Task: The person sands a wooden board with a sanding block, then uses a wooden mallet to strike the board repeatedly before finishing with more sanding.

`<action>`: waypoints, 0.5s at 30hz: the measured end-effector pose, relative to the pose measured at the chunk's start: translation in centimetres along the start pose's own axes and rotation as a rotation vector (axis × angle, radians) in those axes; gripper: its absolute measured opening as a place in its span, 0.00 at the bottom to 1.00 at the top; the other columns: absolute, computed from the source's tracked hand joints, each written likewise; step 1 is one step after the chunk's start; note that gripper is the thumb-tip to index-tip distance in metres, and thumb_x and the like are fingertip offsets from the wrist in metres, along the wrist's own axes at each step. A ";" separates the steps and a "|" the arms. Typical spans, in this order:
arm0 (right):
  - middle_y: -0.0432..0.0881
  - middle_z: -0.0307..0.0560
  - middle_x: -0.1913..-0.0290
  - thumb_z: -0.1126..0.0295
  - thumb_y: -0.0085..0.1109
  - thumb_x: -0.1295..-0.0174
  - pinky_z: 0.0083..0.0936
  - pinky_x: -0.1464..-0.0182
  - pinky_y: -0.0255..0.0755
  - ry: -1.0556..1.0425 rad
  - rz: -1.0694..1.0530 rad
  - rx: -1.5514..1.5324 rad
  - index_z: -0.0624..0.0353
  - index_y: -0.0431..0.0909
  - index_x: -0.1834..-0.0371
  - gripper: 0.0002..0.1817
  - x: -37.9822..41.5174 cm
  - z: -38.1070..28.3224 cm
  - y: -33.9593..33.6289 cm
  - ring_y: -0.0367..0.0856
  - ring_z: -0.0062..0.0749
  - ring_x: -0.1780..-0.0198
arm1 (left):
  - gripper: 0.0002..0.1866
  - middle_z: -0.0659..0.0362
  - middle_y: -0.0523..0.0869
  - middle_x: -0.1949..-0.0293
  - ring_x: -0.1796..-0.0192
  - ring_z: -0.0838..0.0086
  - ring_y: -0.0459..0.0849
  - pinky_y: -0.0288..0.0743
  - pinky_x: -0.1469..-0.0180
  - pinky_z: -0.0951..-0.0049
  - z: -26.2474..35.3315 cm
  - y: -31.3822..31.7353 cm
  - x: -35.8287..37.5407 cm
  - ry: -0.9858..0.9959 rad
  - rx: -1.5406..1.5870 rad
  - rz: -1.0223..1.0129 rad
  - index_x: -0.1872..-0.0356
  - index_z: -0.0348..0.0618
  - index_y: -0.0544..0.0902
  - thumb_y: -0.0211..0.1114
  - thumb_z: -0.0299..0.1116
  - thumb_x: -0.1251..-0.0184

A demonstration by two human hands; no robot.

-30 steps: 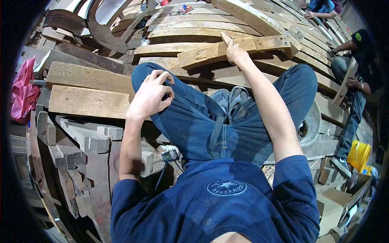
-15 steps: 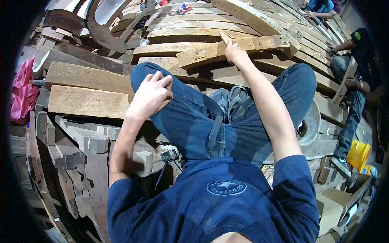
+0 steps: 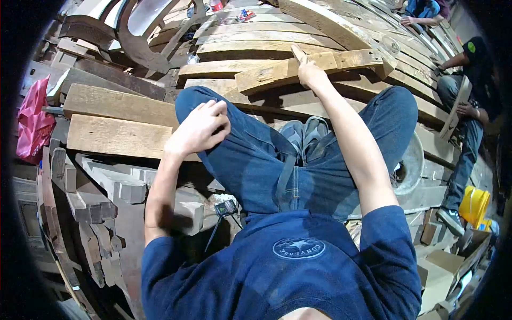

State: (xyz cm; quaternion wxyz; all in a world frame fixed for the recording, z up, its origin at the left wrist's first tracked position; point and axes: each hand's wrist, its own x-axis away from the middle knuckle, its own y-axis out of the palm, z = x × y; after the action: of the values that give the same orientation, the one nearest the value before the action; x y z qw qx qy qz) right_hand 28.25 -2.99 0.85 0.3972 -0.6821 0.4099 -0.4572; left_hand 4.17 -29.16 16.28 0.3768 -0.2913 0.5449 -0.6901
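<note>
Wooden plank (image 3: pixel 277 72): stiff, likely heavy; right hand (image 3: pixel 311 74) pinches small wood piece (image 3: pixel 298 53) at far edge; left hand (image 3: pixel 198 129) loosely curled, empty.

Plank (image 3: pixel 314 63) under the right hand (image 3: pixel 311 74): raw wood, pale tan, rough-sawn, matt, with chipped edges. Small wedge (image 3: pixel 297 52) at the fingertips: the same dry wood. Curved boards (image 3: pixel 250 37) behind: weathered timber, grey-brown, dull. Two flat boards (image 3: pixel 120 120) beside the left hand (image 3: pixel 200 129): coarse, unfinished wood. Jeans (image 3: pixel 250 154): blue denim, matt, visible stitching. Sweatshirt (image 3: pixel 277 272): navy knit cloth, soft, matt. Bag (image 3: pixel 33 120): red plastic, slightly glossy, crumpled.
</note>
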 end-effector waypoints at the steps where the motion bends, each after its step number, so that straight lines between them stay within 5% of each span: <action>1: 0.65 0.74 0.31 0.68 0.41 0.29 0.51 0.37 0.72 0.011 0.002 -0.033 0.66 0.48 0.23 0.33 -0.2 0.1 0.2 0.75 0.59 0.34 | 0.07 0.52 0.74 0.60 0.54 0.58 0.75 0.71 0.48 0.62 -0.3 -0.1 -0.1 -0.044 0.061 0.046 0.68 0.37 0.81 0.68 0.30 0.41; 8: 0.75 0.75 0.40 0.69 0.40 0.31 0.48 0.41 0.75 -0.046 0.123 -0.069 0.66 0.49 0.25 0.31 1.1 0.1 0.1 0.81 0.60 0.41 | 0.06 0.52 0.75 0.59 0.53 0.58 0.77 0.72 0.48 0.62 -0.1 -0.7 -3.6 -0.029 0.047 0.299 0.65 0.40 0.82 0.69 0.28 0.40; 11: 0.73 0.70 0.35 0.65 0.35 0.28 0.49 0.35 0.70 -0.013 0.089 -0.057 0.62 0.50 0.23 0.31 0.4 0.1 0.2 0.76 0.58 0.34 | 0.10 0.51 0.76 0.55 0.49 0.55 0.76 0.72 0.46 0.60 0.7 1.2 -5.9 -0.002 0.164 0.233 0.57 0.43 0.84 0.67 0.25 0.41; 13: 0.72 0.70 0.35 0.65 0.35 0.28 0.48 0.35 0.70 0.007 0.064 -0.029 0.62 0.50 0.23 0.31 0.1 0.2 0.5 0.76 0.58 0.34 | 0.26 0.51 0.77 0.51 0.42 0.54 0.76 0.71 0.37 0.58 2.8 1.9 -6.6 -0.012 0.263 0.153 0.43 0.49 0.81 0.61 0.20 0.46; 15: 0.71 0.70 0.34 0.65 0.35 0.29 0.49 0.35 0.70 -0.011 0.083 -0.082 0.62 0.50 0.23 0.31 -0.2 0.5 0.6 0.75 0.58 0.34 | 0.23 0.52 0.78 0.51 0.41 0.55 0.76 0.69 0.36 0.57 3.0 3.4 -6.4 0.118 0.242 0.011 0.45 0.50 0.82 0.63 0.22 0.45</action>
State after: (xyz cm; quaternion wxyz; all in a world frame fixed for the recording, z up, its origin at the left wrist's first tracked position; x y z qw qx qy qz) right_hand 28.53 -2.99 0.10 0.3901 -0.6826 0.4541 -0.4192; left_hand 10.81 -25.82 13.75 0.3801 -0.1996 0.4806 -0.7647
